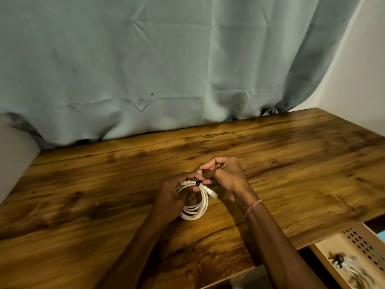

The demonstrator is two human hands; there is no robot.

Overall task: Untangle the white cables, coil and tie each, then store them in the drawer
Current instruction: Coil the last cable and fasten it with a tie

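Gripping the white cable coil [201, 207], left hand [171, 195] fingers curl; right hand [226, 174] fingers pinch black tie [198, 183].

No text, label, brand or number is legible on the white cable [203, 205] I hold or the counter [83, 184].

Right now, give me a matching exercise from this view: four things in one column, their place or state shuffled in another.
1 coiled cable
2 black tie
3 drawer
4 curtain

A behind the table
B open, lower right
C gripped by the left hand
D wrapped round the coil

Pairs: 1-C, 2-D, 3-B, 4-A
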